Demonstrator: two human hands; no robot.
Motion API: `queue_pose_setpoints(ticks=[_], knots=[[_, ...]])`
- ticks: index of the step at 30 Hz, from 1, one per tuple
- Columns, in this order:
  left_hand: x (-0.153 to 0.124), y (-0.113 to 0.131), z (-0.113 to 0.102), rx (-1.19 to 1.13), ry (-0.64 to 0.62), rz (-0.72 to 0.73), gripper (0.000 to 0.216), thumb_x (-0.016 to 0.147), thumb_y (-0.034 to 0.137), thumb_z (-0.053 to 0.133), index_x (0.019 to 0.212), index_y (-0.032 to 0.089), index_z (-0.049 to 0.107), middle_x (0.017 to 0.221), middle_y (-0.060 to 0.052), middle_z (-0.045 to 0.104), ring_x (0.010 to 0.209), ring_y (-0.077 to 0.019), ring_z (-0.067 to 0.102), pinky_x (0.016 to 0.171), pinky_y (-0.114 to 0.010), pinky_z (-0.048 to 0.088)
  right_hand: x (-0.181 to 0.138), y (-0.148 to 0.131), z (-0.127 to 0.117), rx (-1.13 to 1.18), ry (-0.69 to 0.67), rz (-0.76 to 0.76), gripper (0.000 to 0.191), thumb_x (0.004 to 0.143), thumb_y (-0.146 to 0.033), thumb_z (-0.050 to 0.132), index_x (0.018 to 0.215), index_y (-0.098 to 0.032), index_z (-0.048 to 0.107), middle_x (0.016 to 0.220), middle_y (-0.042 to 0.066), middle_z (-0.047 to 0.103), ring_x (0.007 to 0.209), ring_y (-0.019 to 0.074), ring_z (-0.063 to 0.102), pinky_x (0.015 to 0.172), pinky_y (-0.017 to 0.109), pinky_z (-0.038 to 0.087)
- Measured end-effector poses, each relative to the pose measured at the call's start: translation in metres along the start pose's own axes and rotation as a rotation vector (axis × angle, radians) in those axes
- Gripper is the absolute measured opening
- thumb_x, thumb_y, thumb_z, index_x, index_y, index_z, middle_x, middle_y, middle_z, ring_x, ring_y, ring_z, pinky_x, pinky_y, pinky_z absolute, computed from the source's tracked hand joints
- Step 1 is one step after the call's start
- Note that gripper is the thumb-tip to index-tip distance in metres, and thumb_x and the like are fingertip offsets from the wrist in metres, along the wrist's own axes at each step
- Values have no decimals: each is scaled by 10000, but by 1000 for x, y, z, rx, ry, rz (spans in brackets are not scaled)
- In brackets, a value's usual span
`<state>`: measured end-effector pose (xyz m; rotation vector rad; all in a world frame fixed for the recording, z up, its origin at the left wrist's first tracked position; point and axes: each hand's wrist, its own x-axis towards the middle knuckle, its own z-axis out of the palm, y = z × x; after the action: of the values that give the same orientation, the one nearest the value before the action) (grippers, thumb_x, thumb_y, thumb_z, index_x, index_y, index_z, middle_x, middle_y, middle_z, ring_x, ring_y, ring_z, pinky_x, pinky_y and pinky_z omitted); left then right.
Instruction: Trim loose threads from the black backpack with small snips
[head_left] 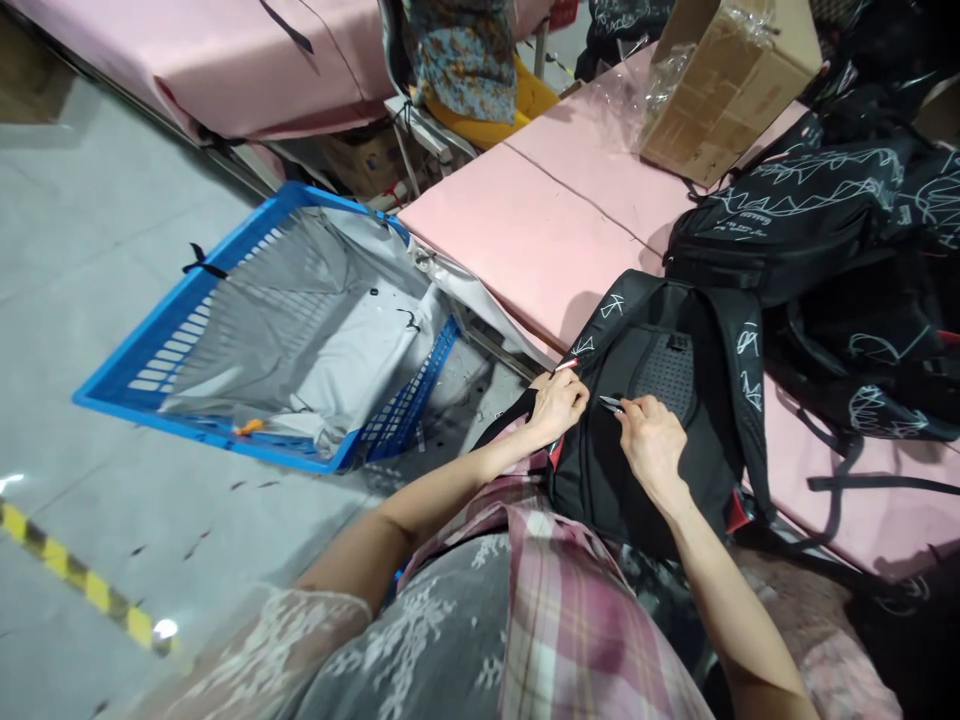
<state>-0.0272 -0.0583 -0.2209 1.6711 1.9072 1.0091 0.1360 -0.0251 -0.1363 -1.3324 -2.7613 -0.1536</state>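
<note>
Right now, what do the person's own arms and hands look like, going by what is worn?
Both forearms are bare, and the left hand and right hand are ungloved. A sheer white lace sleeve covers the left upper arm. No rings or watch visible.

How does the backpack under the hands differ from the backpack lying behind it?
The near backpack hangs over the pink table edge, its mesh back panel showing; the far backpack lies flat on the table. The left hand and right hand, holding a small metal tool, touch only the near one. Both are black with white line prints.

Single head cam, fwd and down, close over the backpack (660,400) at the pink table (540,230) edge.
</note>
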Motion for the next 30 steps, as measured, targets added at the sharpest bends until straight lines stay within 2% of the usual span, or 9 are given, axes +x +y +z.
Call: queue_pose_setpoints(ticks=[7, 13, 18, 20, 22, 23, 26, 28, 30], knots=[[-4, 0, 4, 40, 51, 33, 80, 797, 107, 515, 776, 146, 581, 875, -51, 511, 839, -156, 485, 771, -279, 420, 11, -10, 0, -91, -38, -63, 199, 924, -224, 473, 947, -166, 662, 856, 70, 593, 771, 210, 480, 649, 336, 278], [-2, 4, 4, 45, 18, 52, 62, 806, 136, 512, 797, 132, 573, 885, -68, 506, 819, -162, 470, 748, -284, 419, 24, -35, -5, -165, -158, -139, 253, 887, -68, 399, 842, -122, 642, 846, 101, 579, 777, 235, 494, 649, 350, 283], [-4, 6, -12, 2, -46, -1, 118, 824, 155, 467, 812, 132, 583, 918, -82, 527, 875, -174, 495, 793, -291, 429, 26, -23, -10, 13, -176, -67, 256, 882, -90, 414, 808, -143, 654, 848, 98, 599, 780, 219, 524, 663, 333, 334], [-13, 10, -25, -193, -248, -136, 231, 884, 246, 408, 813, 130, 595, 894, -80, 563, 819, -163, 535, 770, -291, 445, 15, 3, -8, 278, -73, 69, 188, 896, -195, 473, 893, -165, 658, 876, 72, 618, 804, 199, 551, 693, 305, 378], [-26, 17, -34, -487, -496, -376, 362, 925, 381, 355, 897, 120, 604, 918, -91, 595, 782, -161, 571, 734, -296, 466, -6, 33, -3, 556, 76, 264, 219, 886, -322, 517, 997, -178, 639, 938, 55, 631, 843, 185, 573, 734, 286, 417], [-32, 23, -36, -630, -553, -504, 392, 923, 427, 364, 980, 114, 592, 980, -105, 597, 819, -168, 583, 743, -297, 472, -19, 48, 0, 636, 150, 377, 262, 874, -369, 525, 1019, -178, 631, 961, 55, 631, 854, 187, 576, 747, 290, 428], [-43, 41, -31, -937, -409, -786, 432, 876, 423, 499, 1203, 142, 476, 1264, -128, 476, 1084, -181, 517, 881, -282, 438, -60, 76, 14, 715, 271, 637, 328, 828, -422, 551, 1024, -171, 631, 967, 63, 626, 849, 195, 573, 766, 313, 429], [-43, 51, -24, -1049, -269, -895, 409, 860, 387, 539, 1193, 164, 460, 1318, -112, 427, 1145, -168, 469, 912, -260, 406, -80, 81, 26, 779, 306, 724, 345, 798, -425, 578, 1013, -161, 631, 948, 63, 621, 818, 186, 565, 752, 310, 426], [-46, 58, -21, -1120, -239, -967, 371, 842, 372, 562, 1141, 178, 460, 1292, -102, 445, 1103, -164, 489, 854, -255, 420, -92, 78, 39, 843, 370, 771, 351, 781, -426, 596, 1000, -153, 625, 934, 59, 610, 808, 176, 556, 749, 304, 425]])
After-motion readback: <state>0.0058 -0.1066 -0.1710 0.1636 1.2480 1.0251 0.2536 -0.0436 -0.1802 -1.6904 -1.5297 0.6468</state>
